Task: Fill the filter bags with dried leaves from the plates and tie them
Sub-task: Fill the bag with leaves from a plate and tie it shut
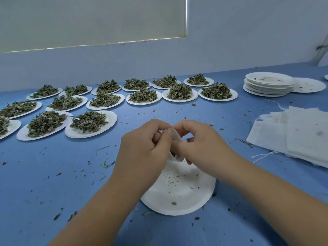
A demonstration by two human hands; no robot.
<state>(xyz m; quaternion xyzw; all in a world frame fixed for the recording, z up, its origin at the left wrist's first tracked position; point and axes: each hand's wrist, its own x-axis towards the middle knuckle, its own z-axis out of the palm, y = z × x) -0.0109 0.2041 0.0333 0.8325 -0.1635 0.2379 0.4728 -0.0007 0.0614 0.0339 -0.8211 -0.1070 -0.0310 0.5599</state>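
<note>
My left hand (143,148) and my right hand (200,146) meet above a white paper plate (179,196) that carries only leaf crumbs. Between them they pinch a small white filter bag (174,137); only its top edge and a lower corner show, the rest is hidden by my fingers. Several white plates heaped with dried green leaves (88,121) stand in rows at the left and back of the blue table. A pile of flat white filter bags (300,135) with loose strings lies at the right.
A stack of used paper plates (269,84) stands at the back right, with one single plate (308,85) beside it. Leaf crumbs are scattered over the blue table (53,174). A pale wall rises behind the table.
</note>
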